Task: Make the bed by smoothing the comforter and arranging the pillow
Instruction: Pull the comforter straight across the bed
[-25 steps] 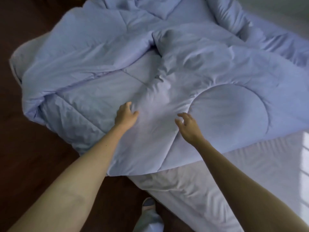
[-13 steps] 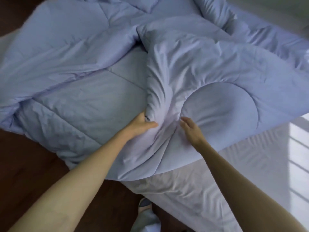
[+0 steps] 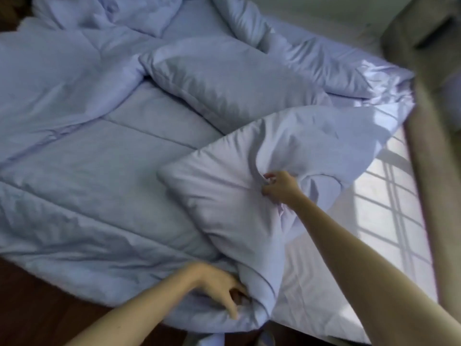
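**Comforter fold dragged toward the bed's near corner**

Both hands have parted since half a second ago, when they pinched the comforter [image 3: 99,183] side by side near its middle. Now the left hand [image 3: 219,290] is low at the near edge of the bed. Its fingers are curled into the bunched hem of the pale blue comforter, right where the fabric hangs over the dark wooden floor [image 3: 37,313]. The right hand [image 3: 280,187] is farther up and to the right, fist closed on a gathered knot of the same cover. Between the two hands a thick flap is raised and doubled over, creased around the right fist.

Most of the comforter lies rumpled across the left and far parts of the bed. The white sheet [image 3: 324,283] is bare on the right, with barred sunlight across it. A beige upholstered edge [image 3: 424,158] runs along the bed's right side, blurred.
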`<state>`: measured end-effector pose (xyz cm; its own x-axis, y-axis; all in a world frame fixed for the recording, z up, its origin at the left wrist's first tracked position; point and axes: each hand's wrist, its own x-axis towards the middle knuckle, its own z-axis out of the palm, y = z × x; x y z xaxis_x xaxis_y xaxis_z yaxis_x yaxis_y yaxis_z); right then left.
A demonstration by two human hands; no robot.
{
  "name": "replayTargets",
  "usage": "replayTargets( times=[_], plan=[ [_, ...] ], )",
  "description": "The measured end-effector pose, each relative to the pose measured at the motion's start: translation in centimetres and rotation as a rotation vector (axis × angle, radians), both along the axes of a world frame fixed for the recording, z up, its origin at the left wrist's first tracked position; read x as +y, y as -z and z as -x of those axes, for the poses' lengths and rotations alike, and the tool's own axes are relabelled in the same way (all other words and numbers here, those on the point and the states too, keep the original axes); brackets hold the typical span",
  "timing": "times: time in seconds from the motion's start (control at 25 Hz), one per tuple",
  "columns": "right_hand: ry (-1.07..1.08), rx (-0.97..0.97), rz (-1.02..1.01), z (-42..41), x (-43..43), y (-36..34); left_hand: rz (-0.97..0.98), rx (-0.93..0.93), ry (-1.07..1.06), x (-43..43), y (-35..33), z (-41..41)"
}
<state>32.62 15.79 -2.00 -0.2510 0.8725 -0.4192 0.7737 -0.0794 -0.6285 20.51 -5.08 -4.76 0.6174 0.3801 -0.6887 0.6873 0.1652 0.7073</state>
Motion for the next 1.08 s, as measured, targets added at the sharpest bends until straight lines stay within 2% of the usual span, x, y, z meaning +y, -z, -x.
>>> replayTargets(
  times=[0.04,0.08,0.16,0.24,0.28,0.32,0.4,0.48,0.6,0.64,0.72,0.8,0.88,0.92,1.0,1.04,1.08],
  plan=[
    [0.048,0.09,0.012,-1.5,-0.6,0.0,0.16,0.0,-0.102,0.1,-0.2,0.3],
    [0.097,0.223,0.055,-2.9,-1.3,-0.1,0.31,-0.001,-0.306,0.4,0.1,0.9],
    [0.154,0.412,0.141,-6.0,-1.8,-0.9,0.421,-0.045,-0.845,1.7,0.7,2.6],
    [0.133,0.459,0.225,-9.8,-1.9,-1.8,0.305,-0.105,-1.415,4.1,1.6,4.0],
    [0.106,0.474,0.293,-11.9,-2.0,-1.9,0.208,-0.107,-1.601,5.4,1.5,4.3],
    [0.076,0.483,0.374,-14.1,-2.3,-2.0,0.111,-0.111,-1.668,6.7,1.2,4.1],
    [0.0,0.419,0.499,-18.5,-3.4,-2.0,0.007,-0.228,-1.595,8.8,-0.8,1.0],
    [0.027,0.376,0.48,-22.0,-4.0,-2.5,-0.065,-0.335,-1.39,9.7,-4.4,-4.4],
    [0.38,0.62,0.45,-27.0,-3.6,-5.2,-0.013,-0.41,-0.852,8.7,-7.6,-14.8],
    [0.415,0.666,0.478,-28.8,-3.4,-6.2,-0.014,-0.422,-0.647,7.9,-7.8,-18.2],
    [0.347,0.548,0.51,-32.1,-4.5,-7.7,0.004,-0.429,-0.293,5.7,-7.7,-24.4],
    [0.239,0.271,0.493,-35.8,-6.2,-7.3,0.056,-0.345,-0.082,3.6,-6.3,-30.0],
    [0.243,-0.024,0.383,-40.0,-8.0,-5.7,0.024,-0.346,0.084,1.7,-4.8,-33.9],
    [0.31,-0.12,0.327,-42.3,-9.0,-4.9,-0.004,-0.383,0.176,1.0,-4.5,-35.2],
    [0.539,-0.114,0.244,-46.2,-10.8,-3.3,0.008,-0.404,0.284,0.9,-3.1,-36.3],
    [0.664,-0.044,0.219,-47.8,-11.6,-2.1,-0.006,-0.388,0.223,1.5,-2.3,-36.3],
    [0.754,0.019,0.215,-48.7,-12.3,-0.8,-0.085,-0.361,0.073,2.4,-1.4,-35.7]
  ],
)
